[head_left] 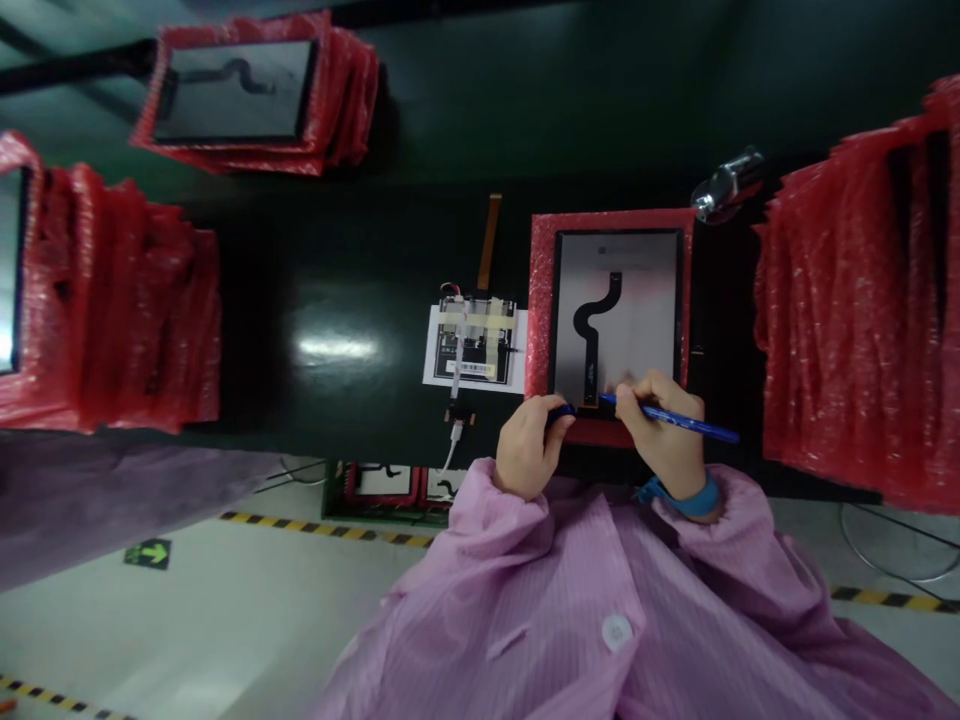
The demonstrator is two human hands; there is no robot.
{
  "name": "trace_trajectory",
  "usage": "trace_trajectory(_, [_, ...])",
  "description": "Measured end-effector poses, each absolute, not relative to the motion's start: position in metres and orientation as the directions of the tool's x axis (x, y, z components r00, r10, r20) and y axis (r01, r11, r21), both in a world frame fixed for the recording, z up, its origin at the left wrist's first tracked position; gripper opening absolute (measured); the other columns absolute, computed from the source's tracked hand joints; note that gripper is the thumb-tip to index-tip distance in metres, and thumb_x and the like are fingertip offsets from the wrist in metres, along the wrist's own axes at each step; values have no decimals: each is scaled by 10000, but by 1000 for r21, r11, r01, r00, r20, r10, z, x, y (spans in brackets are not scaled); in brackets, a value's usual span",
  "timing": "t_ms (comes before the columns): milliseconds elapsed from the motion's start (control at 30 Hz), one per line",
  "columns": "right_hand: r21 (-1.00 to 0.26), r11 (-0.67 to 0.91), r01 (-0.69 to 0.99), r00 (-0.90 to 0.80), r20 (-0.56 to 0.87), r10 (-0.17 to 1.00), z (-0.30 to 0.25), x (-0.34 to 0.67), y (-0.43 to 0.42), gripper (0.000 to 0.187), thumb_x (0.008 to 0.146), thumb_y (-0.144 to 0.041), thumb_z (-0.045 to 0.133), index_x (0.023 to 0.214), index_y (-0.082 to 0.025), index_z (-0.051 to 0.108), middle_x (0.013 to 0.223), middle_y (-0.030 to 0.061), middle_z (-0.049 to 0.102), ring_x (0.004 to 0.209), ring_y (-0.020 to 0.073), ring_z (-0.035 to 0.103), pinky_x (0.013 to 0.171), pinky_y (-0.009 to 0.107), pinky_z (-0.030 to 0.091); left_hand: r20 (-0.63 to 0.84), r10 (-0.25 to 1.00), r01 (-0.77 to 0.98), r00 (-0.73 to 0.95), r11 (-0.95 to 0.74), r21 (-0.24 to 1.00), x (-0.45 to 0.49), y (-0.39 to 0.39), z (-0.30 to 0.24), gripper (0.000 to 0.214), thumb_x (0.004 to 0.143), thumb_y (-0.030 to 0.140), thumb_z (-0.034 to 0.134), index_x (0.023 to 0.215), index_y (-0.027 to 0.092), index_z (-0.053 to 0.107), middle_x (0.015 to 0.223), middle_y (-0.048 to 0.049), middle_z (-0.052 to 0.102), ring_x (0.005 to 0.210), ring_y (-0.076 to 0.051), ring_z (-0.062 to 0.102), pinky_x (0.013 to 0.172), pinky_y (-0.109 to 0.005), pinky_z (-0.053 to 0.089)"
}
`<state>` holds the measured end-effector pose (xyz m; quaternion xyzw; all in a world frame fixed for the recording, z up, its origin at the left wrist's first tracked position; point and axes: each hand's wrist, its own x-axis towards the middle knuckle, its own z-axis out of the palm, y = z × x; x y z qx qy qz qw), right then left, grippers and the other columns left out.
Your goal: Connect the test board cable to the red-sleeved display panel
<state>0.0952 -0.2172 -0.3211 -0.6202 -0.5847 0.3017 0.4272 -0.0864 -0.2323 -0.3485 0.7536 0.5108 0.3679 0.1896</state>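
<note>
A display panel (637,300) with a black flex cable (596,315) lies face down on a red bubble-wrap sheet (541,300) at the near edge of the dark table (337,300). My right hand (664,430) grips a blue pen (697,425), its tip at the panel's near edge by the cable end. My left hand (529,445) is closed, pinching a small dark pen cap (561,411) beside the panel's near left corner. Both wrists wear pink sleeves; a blue band sits on the right wrist.
A small circuit board (476,340) taped on white paper, with a white cable, lies left of the panel. Stacks of red bubble-wrapped panels stand at the right (855,330), left (105,320) and far left back (255,90). A metal cylinder (727,182) lies behind the panel.
</note>
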Motion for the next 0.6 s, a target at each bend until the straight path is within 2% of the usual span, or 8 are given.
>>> trace_trajectory(100, [-913, 0, 407, 186, 84, 979, -320, 97, -219, 333, 908, -289, 617, 610, -209, 491, 544, -41, 563, 482, 83, 509, 500, 221, 377, 365, 908, 617, 204, -409, 673, -87, -233, -349, 149, 1021, 274, 509, 1070, 163, 597, 944, -63, 727, 879, -158, 698, 816, -259, 552])
trace_trajectory(233, [-996, -84, 44, 287, -68, 955, -316, 103, -227, 314, 905, -321, 648, 665, -214, 477, 540, -51, 567, 444, 81, 496, 426, 197, 356, 426, 884, 567, 192, -454, 687, -88, -237, -343, 174, 1004, 248, 547, 1143, 167, 616, 964, -60, 715, 867, -149, 667, 804, -252, 543])
trace_trajectory(367, [-970, -139, -200, 130, -167, 977, -304, 106, -241, 316, 927, -310, 649, 701, -212, 450, 528, -67, 534, 439, 69, 453, 412, 175, 317, 383, 881, 431, 277, -470, 770, -85, -244, -330, 229, 1013, 287, 538, 1170, 169, 655, 955, -58, 686, 867, -139, 645, 791, -233, 541])
trace_trajectory(467, [-972, -118, -202, 36, -128, 991, -294, 105, -248, 331, 942, -298, 628, 685, -208, 440, 522, -64, 517, 444, 67, 444, 426, 181, 321, 335, 877, 311, 345, -443, 841, -79, -246, -321, 275, 1023, 351, 513, 1138, 163, 678, 909, -53, 669, 823, -132, 637, 747, -228, 545])
trace_trajectory(600, [-993, -99, -66, -11, -98, 995, -290, 104, -252, 348, 946, -304, 620, 659, -204, 450, 532, -57, 508, 451, 71, 447, 442, 200, 340, 309, 870, 247, 383, -419, 874, -73, -248, -318, 319, 1030, 396, 487, 1103, 155, 683, 886, -65, 671, 786, -141, 639, 699, -244, 546])
